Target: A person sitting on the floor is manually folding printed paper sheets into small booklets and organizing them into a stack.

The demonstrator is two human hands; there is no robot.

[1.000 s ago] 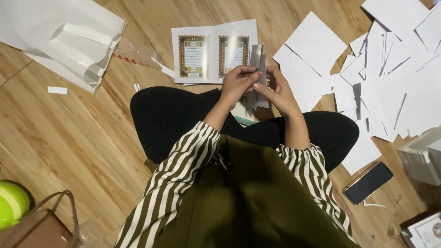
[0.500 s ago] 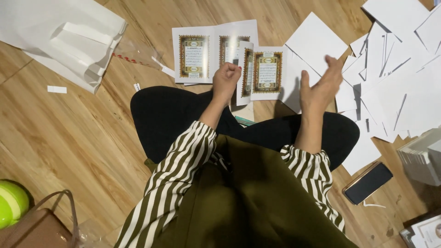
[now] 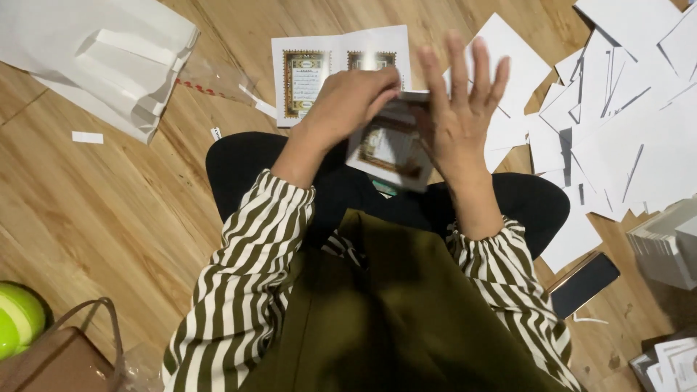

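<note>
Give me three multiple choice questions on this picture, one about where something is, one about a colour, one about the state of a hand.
1. Where does the dark phone lie?
A. On the wooden floor by the person's right side
B. On the lap
C. On the white bag

2. What colours are the sleeves?
A. Plain black
B. Olive and white stripes
C. Red

3. How is the right hand held?
A. Clenched in a fist
B. Flat on the floor
C. Fingers spread, against the printed card

Answers: 1 A, it rests on the boards beside the right knee. 2 B, stripes show on both arms. 3 C, fingers are splayed upward.
</note>
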